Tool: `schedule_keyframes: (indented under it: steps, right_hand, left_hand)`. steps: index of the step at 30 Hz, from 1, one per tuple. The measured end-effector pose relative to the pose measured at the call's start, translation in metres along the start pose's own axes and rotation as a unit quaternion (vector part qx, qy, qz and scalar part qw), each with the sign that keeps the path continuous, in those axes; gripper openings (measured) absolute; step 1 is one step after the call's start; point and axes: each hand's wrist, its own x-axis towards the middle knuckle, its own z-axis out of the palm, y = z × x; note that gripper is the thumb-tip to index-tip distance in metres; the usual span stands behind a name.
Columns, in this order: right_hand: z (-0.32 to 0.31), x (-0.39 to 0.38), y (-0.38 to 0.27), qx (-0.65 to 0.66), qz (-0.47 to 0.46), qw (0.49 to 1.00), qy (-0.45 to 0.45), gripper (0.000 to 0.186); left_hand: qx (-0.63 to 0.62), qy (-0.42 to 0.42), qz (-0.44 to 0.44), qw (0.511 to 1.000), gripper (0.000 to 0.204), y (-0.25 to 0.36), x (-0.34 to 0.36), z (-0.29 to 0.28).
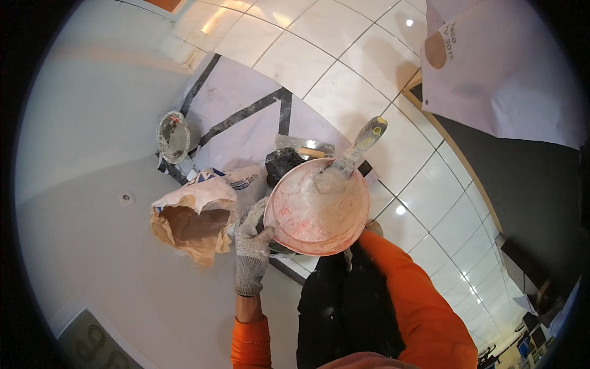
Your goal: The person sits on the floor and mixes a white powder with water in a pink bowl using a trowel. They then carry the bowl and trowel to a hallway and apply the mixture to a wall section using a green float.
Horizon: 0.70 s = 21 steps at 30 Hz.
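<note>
Bucket of pale mix, held near the sheet's right corner, has its rim pinched by the gloved left hand; I can't tell the hidden right hand's grip. Tilting could topple the leaning scraper.

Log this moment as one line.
Left hand: gloved, holding bucket | Right hand: grip hidden by bucket | Bucket: pale mix, putty knife in it | Beside left hand: open sack of powder
</note>
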Motion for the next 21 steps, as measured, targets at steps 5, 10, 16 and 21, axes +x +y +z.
schedule_keyframes:
  steps: [5, 10, 16, 21]
  right_hand:
    - [-0.081, -0.051, -0.019, 0.237, 0.277, 0.927, -0.086, 0.052]
    - [-0.158, -0.195, -0.080, 0.330, 0.438, 0.823, 0.148, 0.040]
    - [-0.189, -0.410, -0.194, 0.139, 0.409, 0.902, -0.017, 0.031]
    - [-0.184, -0.536, -0.332, 0.234, 0.447, 0.863, -0.001, 0.031]
  left_hand:
    - [-0.005, 0.006, 0.043, 0.999, 0.065, 0.054, -0.071, -0.019]
    - [-0.096, -0.058, 0.024, 0.993, 0.068, 0.116, -0.153, -0.030]
    - [-0.041, -0.088, 0.121, 0.988, 0.064, 0.215, -0.262, -0.045]
    - [0.012, -0.162, 0.068, 0.984, 0.061, 0.320, -0.327, -0.024]
